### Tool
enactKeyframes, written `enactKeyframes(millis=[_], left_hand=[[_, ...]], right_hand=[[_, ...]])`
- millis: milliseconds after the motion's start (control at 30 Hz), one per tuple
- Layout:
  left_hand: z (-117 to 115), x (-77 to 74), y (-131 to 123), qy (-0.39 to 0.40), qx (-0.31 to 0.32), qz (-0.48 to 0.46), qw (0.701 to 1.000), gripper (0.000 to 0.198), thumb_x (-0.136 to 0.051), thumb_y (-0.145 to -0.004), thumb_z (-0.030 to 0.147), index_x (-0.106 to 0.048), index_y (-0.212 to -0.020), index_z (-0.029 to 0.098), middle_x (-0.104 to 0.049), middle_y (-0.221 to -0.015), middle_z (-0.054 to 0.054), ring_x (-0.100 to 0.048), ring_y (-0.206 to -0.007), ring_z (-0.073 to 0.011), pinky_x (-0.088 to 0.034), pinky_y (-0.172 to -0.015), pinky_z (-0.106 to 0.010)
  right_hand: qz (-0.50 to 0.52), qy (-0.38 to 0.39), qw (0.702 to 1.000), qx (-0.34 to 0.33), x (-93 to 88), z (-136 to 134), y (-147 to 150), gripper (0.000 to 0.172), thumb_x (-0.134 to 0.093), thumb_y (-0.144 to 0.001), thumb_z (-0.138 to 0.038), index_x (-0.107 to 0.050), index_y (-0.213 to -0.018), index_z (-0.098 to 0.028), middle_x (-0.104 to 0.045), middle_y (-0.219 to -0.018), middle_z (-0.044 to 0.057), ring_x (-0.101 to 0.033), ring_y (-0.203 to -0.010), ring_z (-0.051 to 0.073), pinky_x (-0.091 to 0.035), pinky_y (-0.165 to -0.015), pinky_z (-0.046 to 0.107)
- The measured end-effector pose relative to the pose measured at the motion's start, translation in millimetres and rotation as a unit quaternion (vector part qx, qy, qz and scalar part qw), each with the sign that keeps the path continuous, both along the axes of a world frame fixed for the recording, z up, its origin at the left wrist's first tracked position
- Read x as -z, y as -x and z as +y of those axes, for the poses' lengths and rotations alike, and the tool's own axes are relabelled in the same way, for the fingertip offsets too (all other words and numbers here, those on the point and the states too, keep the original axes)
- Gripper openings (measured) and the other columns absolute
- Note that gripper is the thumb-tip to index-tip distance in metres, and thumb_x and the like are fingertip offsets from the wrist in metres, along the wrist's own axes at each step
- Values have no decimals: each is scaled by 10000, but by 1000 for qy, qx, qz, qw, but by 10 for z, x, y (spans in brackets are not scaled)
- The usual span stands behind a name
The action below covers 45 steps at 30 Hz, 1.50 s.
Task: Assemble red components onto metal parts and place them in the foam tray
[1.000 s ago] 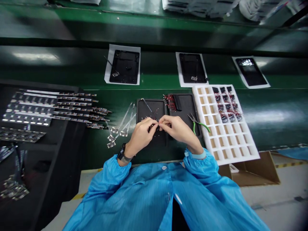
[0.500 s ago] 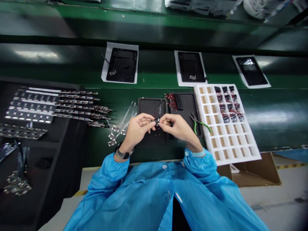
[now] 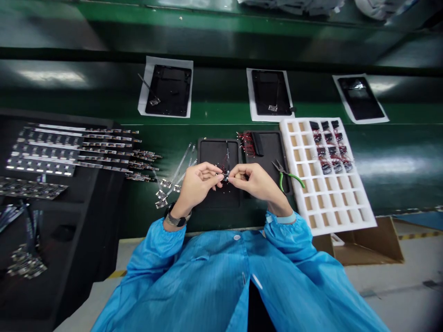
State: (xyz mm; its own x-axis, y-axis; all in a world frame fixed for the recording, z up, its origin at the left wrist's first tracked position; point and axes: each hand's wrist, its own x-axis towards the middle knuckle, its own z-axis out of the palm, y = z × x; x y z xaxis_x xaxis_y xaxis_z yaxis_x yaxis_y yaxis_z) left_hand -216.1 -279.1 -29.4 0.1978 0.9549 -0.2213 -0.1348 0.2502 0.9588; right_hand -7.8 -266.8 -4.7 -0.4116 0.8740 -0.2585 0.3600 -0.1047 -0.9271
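Observation:
My left hand (image 3: 199, 184) and my right hand (image 3: 252, 182) meet over a black tray (image 3: 218, 200). Between their fingertips is a small circuit board (image 3: 224, 176), pinched from both sides, with a dark ribbon cable (image 3: 227, 154) rising from it. Thin red wires show beside the board, partly hidden by my left fingers. A second black tray (image 3: 272, 147) to the right carries black parts with red wires (image 3: 247, 143). Green-handled pliers (image 3: 285, 176) lie at that tray's right edge. Several small boards with pale ribbon cables (image 3: 166, 183) rest left of my left hand.
A white foam tray (image 3: 323, 184) on the right holds several black parts with red wires. Three dark panels on white sheets (image 3: 169, 90) lie farther back. Boards and flex strips (image 3: 107, 150) fill a black tray at left. A cardboard box (image 3: 372, 244) is at lower right.
The ribbon cable above the held board now stands more upright and darker. The panels at the back have shifted slightly left in view. Both hands keep nearly the same pinch.

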Motion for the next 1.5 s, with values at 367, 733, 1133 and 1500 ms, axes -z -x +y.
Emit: enactKeyframes(millis=[367,733,1133,1500], left_hand=[[76,-4,108,17,62,-3,998,305,-904,-748,333,-724,-882,127,-743,-643,-56,-723,-592,-174,-582,-618,-272],[80,-11,143,33,102,-15,994,312,-909,-753,349,-723,-873,129,-754,-652,-61,-721,-598,-156,-561,-636,-243],[3,-206,320,-53,-26,23,998,305,-878,-776,261,-757,-1029,142,-772,-785,-48,-748,-682,-170,-607,-660,-271],[34,-279,892,-153,-222,47,962,162,-893,-765,285,-772,-868,253,-700,-747,-4,-630,-616,-141,-520,-557,-294]], right_hand=[[12,-2,1000,6,85,-73,1,258,-743,-914,-401,-757,-876,-147,-485,-624,-42,-401,-606,109,-316,-592,271],[32,4,999,-6,115,-90,-18,275,-788,-893,-428,-769,-862,-155,-534,-628,-30,-423,-603,114,-325,-601,282],[-55,-191,980,18,170,-30,-68,137,-740,-958,-322,-758,-1050,-222,-772,-1079,76,-661,-1026,257,-482,-941,410],[-300,-245,913,-125,348,-154,5,118,-748,-966,-286,-682,-920,-200,-693,-906,67,-555,-902,257,-323,-808,381]])
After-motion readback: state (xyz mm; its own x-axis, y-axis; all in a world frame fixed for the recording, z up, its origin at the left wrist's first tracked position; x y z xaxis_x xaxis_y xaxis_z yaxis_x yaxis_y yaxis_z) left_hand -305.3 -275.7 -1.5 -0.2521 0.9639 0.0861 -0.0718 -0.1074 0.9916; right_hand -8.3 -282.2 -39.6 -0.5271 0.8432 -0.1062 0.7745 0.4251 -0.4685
